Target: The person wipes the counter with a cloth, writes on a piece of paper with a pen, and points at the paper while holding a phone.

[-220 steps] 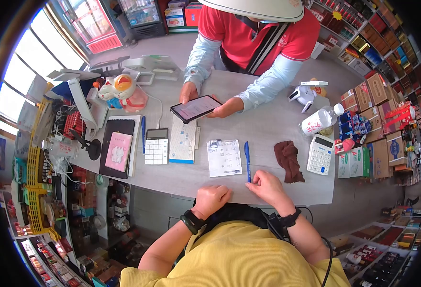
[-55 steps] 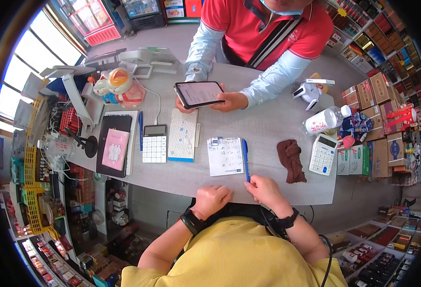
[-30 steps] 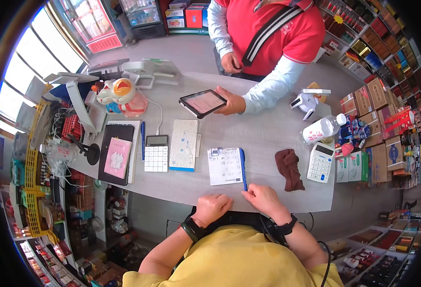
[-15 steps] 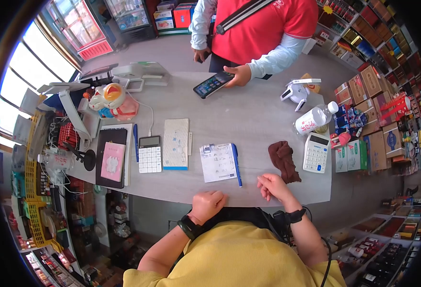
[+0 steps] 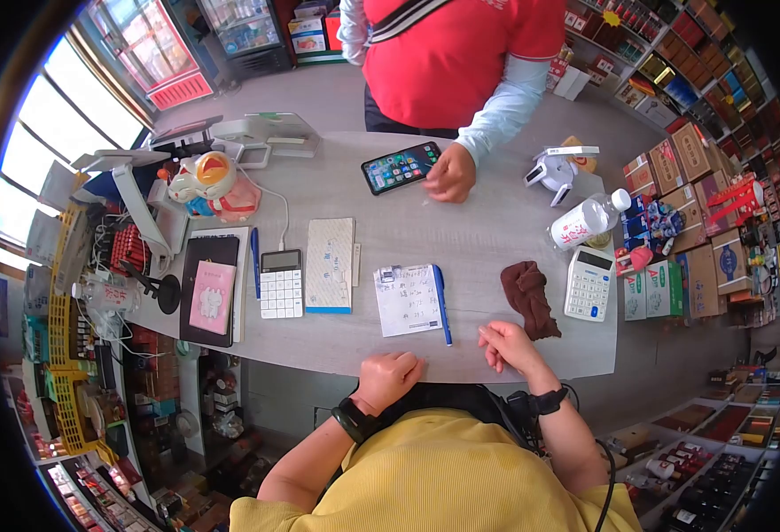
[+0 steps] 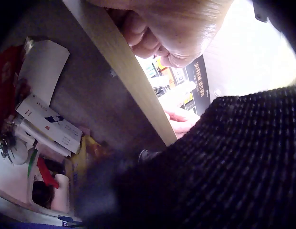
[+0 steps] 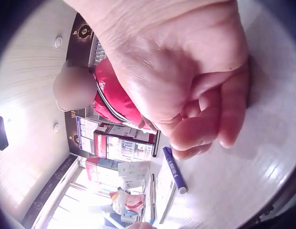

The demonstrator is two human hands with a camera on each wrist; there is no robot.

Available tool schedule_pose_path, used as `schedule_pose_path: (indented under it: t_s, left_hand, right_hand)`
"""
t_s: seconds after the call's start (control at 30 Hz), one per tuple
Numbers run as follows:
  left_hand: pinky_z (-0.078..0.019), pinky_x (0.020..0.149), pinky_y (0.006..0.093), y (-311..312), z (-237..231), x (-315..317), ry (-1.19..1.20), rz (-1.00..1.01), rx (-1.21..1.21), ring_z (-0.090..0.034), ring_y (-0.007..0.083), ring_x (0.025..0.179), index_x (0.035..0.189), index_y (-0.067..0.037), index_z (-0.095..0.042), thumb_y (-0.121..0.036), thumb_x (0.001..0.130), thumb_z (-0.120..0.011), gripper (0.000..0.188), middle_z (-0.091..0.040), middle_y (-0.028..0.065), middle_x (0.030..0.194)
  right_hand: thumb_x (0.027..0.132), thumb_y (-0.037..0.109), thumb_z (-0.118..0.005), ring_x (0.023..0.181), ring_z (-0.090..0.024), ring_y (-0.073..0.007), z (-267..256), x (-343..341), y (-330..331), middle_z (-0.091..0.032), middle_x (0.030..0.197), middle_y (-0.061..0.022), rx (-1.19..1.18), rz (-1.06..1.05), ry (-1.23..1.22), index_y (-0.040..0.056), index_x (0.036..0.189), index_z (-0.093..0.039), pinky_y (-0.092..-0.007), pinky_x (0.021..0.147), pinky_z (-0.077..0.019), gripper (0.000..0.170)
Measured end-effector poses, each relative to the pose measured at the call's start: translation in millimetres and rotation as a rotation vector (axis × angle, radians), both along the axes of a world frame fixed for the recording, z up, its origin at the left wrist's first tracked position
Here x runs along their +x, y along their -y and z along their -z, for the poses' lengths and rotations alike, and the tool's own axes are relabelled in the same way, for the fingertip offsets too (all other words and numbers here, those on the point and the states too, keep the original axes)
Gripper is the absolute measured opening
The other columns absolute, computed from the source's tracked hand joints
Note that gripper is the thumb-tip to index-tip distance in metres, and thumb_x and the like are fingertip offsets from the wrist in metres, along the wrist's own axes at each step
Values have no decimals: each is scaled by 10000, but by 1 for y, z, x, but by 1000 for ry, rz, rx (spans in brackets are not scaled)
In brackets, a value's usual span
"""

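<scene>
Left hand (image 5: 388,379), curled, and loose right hand (image 5: 511,348), palm showing only in right wrist view, are resting apart; pen (image 5: 442,306) is lying near-to-far beside paper (image 5: 408,303).

the left forearm (image 5: 310,461) points to one o'clock, the left hand (image 5: 390,381) curled with fingers tucked in; the right forearm (image 5: 570,434) angles toward eleven, the right hand (image 5: 510,348) loosely bent, fingers relaxed.

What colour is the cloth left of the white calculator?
Brown, plain; it shows best in the head view.
</scene>
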State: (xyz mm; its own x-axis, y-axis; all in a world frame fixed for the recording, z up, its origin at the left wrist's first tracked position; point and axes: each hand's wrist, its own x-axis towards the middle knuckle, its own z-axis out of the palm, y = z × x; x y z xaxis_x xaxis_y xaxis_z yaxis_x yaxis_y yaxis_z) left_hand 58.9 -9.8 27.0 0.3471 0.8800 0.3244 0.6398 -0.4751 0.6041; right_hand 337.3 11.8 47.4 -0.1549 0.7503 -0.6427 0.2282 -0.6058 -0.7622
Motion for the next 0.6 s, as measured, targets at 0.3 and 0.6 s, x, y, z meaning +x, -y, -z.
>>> schedule_pose_path:
  t_s: [0.3,0.6]
  left_hand:
    - [-475,466,405,0,-1,0,-2,-2,-16,-597,297,514,616,-118,-518,-235,856,-707,327,-565,78,573]
    - [-475,464,404,1,1,0,-17,-1,-22,-599,297,514,631,-119,-523,-242,861,-702,317,-571,74,586]
  right_hand:
    - [1032,299,-531,430,-532,-115,1,0,-1,-580,577,-57,-8,-3,1,7,873,-602,-253,394,-427,341]
    - [1030,300,-531,431,-536,-119,1,1,-2,-578,577,-59,-20,-18,-2,1,875,-597,-258,396,-433,343]
